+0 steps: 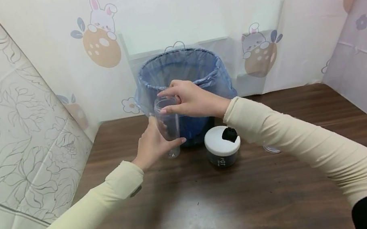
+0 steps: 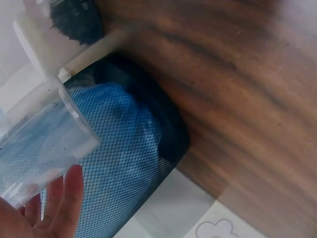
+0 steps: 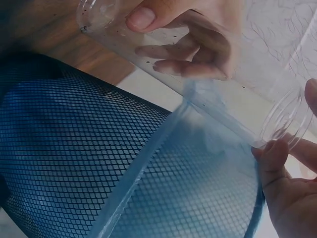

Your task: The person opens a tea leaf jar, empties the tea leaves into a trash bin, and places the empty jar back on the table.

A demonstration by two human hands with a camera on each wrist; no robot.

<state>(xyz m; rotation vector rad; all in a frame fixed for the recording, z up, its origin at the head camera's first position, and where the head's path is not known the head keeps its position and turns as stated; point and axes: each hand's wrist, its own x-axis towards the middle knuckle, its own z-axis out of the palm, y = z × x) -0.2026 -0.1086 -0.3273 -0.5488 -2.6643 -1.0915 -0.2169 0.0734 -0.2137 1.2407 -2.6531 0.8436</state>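
A tall clear plastic jar (image 1: 171, 126) stands upright in my hands, its open mouth up and its base close over the table. My left hand (image 1: 152, 143) grips its lower body, thumb on one side and fingers round the other. Up at the threaded rim, my right hand (image 1: 192, 98) pinches the mouth between thumb and fingers. In the right wrist view, small dark specks dot the wall of the jar (image 3: 242, 101). Right behind it stands a mesh bin (image 3: 84, 144) lined with a blue bag (image 1: 148, 81). The left wrist view has the jar's base (image 2: 81, 131) overlapping the bin.
A dark pot with a white lid (image 1: 215, 141) stands in front of the bin; a black fuzzy tuft (image 1: 229, 134) shows at the lid. A clear round lid (image 1: 272, 149) lies partly behind my right forearm. Patterned sheets (image 1: 179, 4) close off the back and sides of the brown table (image 1: 244, 210).
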